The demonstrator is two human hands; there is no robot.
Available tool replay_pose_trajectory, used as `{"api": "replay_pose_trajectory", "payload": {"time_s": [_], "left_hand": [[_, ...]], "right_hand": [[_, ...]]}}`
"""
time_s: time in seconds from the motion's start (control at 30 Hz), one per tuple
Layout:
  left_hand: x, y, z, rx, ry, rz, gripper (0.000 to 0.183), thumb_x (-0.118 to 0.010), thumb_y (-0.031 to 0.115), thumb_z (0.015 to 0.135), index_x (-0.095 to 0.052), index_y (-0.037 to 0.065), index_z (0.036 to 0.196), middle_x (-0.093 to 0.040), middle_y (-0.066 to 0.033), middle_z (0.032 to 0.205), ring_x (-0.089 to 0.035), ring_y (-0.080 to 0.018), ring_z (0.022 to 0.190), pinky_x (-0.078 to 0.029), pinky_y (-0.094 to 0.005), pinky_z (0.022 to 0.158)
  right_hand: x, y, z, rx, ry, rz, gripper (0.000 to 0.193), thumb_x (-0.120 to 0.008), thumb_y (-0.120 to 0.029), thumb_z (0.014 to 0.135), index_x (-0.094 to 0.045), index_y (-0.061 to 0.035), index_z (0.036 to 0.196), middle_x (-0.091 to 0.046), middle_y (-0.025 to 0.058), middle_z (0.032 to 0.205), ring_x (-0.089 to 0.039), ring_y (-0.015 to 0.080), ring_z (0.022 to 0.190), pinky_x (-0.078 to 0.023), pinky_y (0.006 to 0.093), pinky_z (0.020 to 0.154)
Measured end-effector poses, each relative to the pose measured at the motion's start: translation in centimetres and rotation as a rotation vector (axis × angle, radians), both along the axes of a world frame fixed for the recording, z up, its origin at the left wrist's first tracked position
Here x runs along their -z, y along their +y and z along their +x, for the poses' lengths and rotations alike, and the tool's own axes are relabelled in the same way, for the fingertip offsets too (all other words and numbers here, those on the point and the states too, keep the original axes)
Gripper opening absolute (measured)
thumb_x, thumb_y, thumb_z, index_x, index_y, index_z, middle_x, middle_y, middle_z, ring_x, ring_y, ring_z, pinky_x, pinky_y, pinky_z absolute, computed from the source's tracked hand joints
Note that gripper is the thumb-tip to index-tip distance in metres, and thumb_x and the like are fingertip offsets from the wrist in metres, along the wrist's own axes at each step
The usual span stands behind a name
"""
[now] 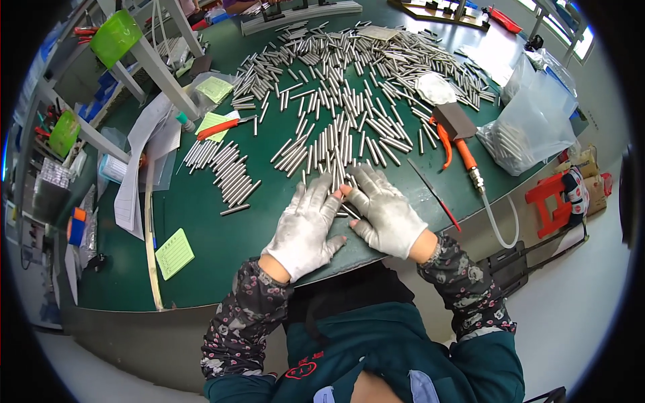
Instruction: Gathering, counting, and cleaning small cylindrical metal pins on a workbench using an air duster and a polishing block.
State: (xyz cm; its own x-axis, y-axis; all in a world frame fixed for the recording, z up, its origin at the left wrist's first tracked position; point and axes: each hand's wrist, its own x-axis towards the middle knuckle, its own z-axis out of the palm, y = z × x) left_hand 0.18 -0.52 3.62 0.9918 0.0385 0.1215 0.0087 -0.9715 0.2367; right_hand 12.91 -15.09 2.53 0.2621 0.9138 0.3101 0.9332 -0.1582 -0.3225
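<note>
Both hands wear whitish work gloves with bare fingertips showing, and they lie palm down near the table's front edge. My left hand [302, 225] has its fingers stretched forward over the near end of a spread of short metal pins [339, 141]. Beside it, my right hand [386, 215] rests likewise, fingers extended and thumb pointing inward. A few pins show in the gap between the hands; any under the palms are hidden. To the left, more pins lie side by side in a slanting row [235, 178]. A large loose heap of pins [309, 50] covers the table's far side.
Right of my hands lie a thin red-handled tool [437, 198] and an orange air gun [465, 156] with a hose. A plastic bag of pins [514, 141] stands at the right edge. An orange-handled knife [218, 127], green note [175, 254] and papers [138, 158] lie left.
</note>
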Motion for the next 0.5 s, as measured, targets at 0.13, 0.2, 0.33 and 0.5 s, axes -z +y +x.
{"api": "replay_pose_trajectory", "payload": {"time_s": [0.13, 0.2, 0.33, 0.5], "left_hand": [[-0.4, -1.5, -2.3, -0.036, -0.018, -0.066, 0.066, -0.068, 0.025, 0.072, -0.043, 0.000, 0.128, -0.036, -0.0219, 0.136, -0.034, -0.0351, 0.128, -0.025, -0.0457, 0.109], [-0.3, -2.0, -3.0, -0.064, -0.030, -0.079, 0.064, -0.069, 0.023, 0.070, -0.045, -0.001, 0.125, -0.038, -0.0205, 0.135, -0.036, -0.0348, 0.127, -0.026, -0.0456, 0.109], [-0.1, -2.4, -3.3, -0.085, -0.155, -0.130, 0.058, -0.070, 0.019, 0.069, -0.049, 0.008, 0.122, -0.043, -0.0164, 0.133, -0.042, -0.0372, 0.122, -0.031, -0.0475, 0.105], [0.3, -2.8, -3.0, -0.149, -0.184, -0.062, 0.041, -0.072, 0.018, 0.068, -0.060, 0.009, 0.106, -0.048, -0.0126, 0.129, -0.043, -0.0340, 0.122, -0.033, -0.0467, 0.103]], "right_hand": [[-0.4, -1.1, -2.3, -0.059, 0.054, -0.075, 0.055, -0.056, -0.020, 0.078, -0.044, -0.0025, 0.129, -0.034, 0.0281, 0.137, -0.030, 0.0446, 0.129, -0.027, 0.0475, 0.107], [-0.7, -1.4, -2.8, -0.073, 0.053, -0.064, 0.057, -0.059, -0.019, 0.077, -0.044, -0.0035, 0.130, -0.036, 0.0266, 0.136, -0.033, 0.0444, 0.127, -0.029, 0.0477, 0.106], [-0.8, -2.2, -2.6, -0.040, 0.133, 0.095, 0.054, -0.066, -0.017, 0.069, -0.052, -0.0028, 0.120, -0.045, 0.0236, 0.126, -0.041, 0.0423, 0.120, -0.037, 0.0457, 0.099], [-0.2, -3.7, -1.8, 0.004, 0.101, 0.124, 0.055, -0.071, -0.017, 0.066, -0.054, -0.0069, 0.118, -0.050, 0.0189, 0.123, -0.048, 0.0381, 0.113, -0.041, 0.0437, 0.092]]}}
